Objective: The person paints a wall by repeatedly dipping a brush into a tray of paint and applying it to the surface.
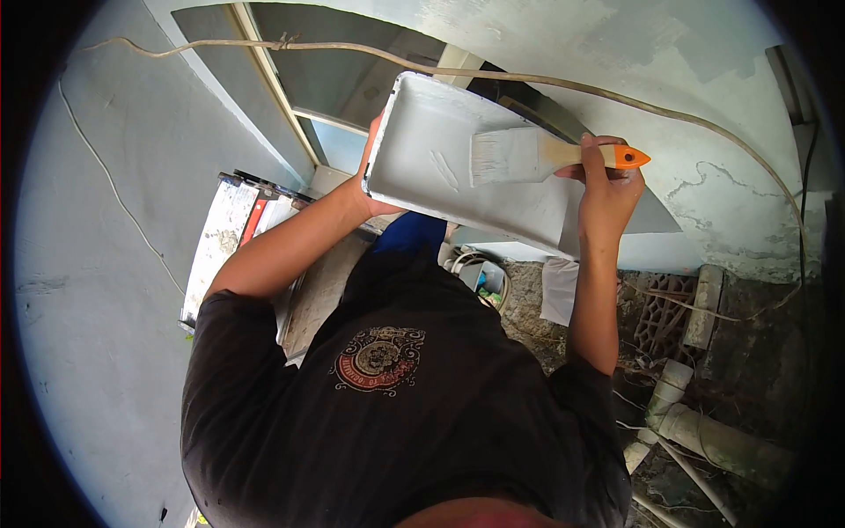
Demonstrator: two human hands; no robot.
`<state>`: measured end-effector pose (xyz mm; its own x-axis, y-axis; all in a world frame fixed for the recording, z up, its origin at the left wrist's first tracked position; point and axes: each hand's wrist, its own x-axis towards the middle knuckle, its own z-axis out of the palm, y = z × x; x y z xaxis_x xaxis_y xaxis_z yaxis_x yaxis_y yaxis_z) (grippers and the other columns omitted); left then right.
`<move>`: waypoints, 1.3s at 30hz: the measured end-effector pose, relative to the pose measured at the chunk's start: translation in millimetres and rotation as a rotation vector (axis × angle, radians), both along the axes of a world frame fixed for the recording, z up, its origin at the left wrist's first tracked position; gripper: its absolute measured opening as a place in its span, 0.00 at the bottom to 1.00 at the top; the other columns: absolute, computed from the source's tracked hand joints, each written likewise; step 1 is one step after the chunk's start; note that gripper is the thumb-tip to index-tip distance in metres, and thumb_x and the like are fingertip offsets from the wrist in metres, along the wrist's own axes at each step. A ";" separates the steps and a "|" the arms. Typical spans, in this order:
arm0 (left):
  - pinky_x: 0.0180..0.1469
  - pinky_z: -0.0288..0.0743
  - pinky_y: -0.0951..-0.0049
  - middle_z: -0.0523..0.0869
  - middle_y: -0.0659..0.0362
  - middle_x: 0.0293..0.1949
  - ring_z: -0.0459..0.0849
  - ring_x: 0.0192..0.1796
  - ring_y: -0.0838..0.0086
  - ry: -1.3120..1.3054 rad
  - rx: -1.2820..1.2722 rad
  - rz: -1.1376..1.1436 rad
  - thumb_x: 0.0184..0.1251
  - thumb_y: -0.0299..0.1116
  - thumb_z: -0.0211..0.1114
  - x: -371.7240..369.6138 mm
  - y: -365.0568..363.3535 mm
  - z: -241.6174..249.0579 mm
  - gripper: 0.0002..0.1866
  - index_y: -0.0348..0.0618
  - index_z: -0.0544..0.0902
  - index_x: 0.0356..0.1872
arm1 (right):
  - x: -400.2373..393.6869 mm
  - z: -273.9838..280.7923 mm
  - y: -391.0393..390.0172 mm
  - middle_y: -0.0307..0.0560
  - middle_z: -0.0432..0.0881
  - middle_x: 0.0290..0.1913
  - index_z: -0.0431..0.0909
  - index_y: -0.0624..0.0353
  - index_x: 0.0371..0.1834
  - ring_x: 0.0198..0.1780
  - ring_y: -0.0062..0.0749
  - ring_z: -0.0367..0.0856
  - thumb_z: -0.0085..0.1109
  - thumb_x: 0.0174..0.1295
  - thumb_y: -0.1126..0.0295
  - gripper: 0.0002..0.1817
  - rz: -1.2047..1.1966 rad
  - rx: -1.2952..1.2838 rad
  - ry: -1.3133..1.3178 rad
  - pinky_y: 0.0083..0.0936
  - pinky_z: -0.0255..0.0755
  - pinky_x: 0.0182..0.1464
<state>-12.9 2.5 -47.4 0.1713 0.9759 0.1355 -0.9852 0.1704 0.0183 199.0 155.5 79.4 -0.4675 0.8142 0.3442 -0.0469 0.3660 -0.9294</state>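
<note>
My left hand (376, 180) grips the short left end of a white paint tray (414, 132), its fingers mostly hidden behind the rim. The tray is held up in front of my chest, and pale grey-white paint coats its inside. My right hand (607, 189) is closed on the wooden handle of a wide paintbrush (515, 157) with an orange handle tip. The brush lies over the tray, its bristles covered in the same pale paint and pointing left. A short raised streak of paint shows on the tray floor left of the bristles.
A cable (563, 81) hangs across the painted wall ahead, near a window (352, 66). At left stands a grey wall (106, 211) with a thin wire. Pipes (722, 440) and a perforated brick (664, 308) lie low at right. A small bucket (488, 280) sits below the tray.
</note>
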 end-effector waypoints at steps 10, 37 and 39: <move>0.78 0.62 0.42 0.69 0.51 0.78 0.70 0.77 0.54 0.130 0.002 0.122 0.75 0.70 0.45 6.7 4.8 28.2 0.43 0.50 0.66 0.80 | -16.8 99.5 3.8 0.46 0.84 0.36 0.77 0.65 0.49 0.32 0.33 0.89 0.62 0.75 0.69 0.10 0.190 -0.304 0.465 0.32 0.90 0.41; 0.77 0.59 0.38 0.67 0.54 0.80 0.69 0.78 0.54 0.261 0.029 0.078 0.73 0.73 0.42 3.5 -1.8 38.4 0.45 0.54 0.65 0.81 | -207.1 352.7 -39.7 0.48 0.86 0.36 0.82 0.58 0.40 0.37 0.45 0.86 0.64 0.69 0.70 0.04 0.196 1.836 -0.325 0.39 0.80 0.41; 0.77 0.59 0.38 0.67 0.54 0.79 0.69 0.78 0.55 0.280 0.002 0.076 0.72 0.73 0.42 2.9 -1.8 35.4 0.45 0.54 0.65 0.81 | -212.1 408.3 -48.6 0.46 0.78 0.29 0.74 0.59 0.33 0.31 0.38 0.76 0.65 0.68 0.71 0.09 0.081 1.713 -0.355 0.37 0.72 0.37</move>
